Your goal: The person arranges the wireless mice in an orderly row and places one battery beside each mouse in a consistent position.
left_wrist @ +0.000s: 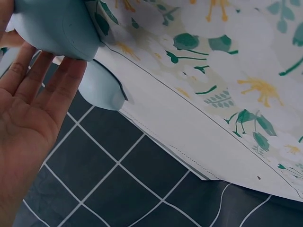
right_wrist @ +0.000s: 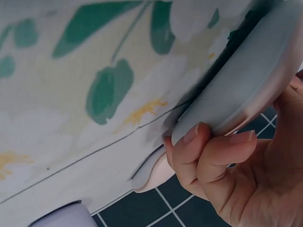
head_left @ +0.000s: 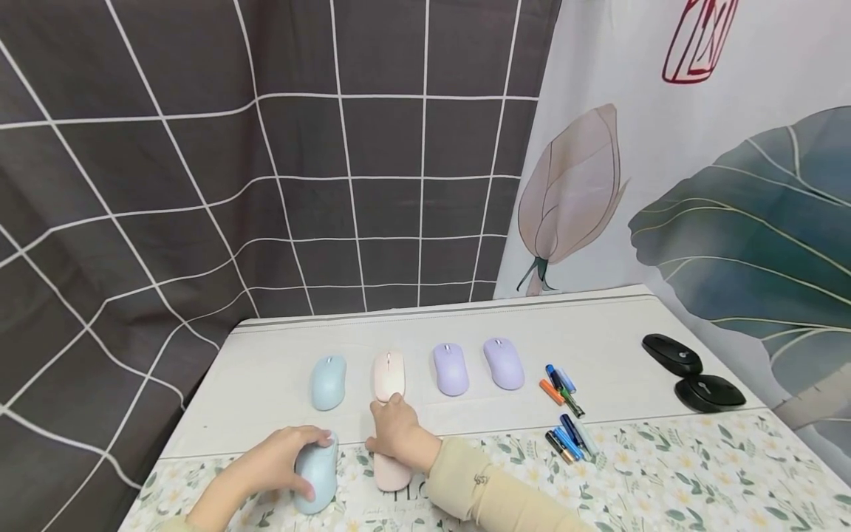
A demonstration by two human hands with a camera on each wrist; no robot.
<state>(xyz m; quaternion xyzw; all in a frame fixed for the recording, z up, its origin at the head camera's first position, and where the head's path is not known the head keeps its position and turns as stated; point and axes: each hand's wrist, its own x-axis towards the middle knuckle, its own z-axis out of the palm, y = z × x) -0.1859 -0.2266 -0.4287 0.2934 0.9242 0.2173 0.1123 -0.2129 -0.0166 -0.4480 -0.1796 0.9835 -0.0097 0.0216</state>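
At the front left of the table, my left hand [head_left: 274, 462] grips a light blue computer mouse [head_left: 318, 476] from its left side, thumb at the near end and fingers at the far end. In the left wrist view the fingers lie along the edge of that mouse [left_wrist: 59, 28]. To its right, my right hand [head_left: 400, 434] holds a pink mouse [head_left: 391, 475] by its far part, covering much of it. The right wrist view shows curled fingertips at the edge of this mouse [right_wrist: 246, 80]. Behind them lie another light blue mouse [head_left: 329, 383] and a pale pink mouse [head_left: 388, 375].
Two lilac mice [head_left: 451, 369] lie right of the pink one. Farther right are two small groups of batteries and pens or similar coloured sticks [head_left: 561, 388], then two black mice [head_left: 710, 392] near the table's right edge. A dark gridded curtain [head_left: 385, 207] hangs behind.
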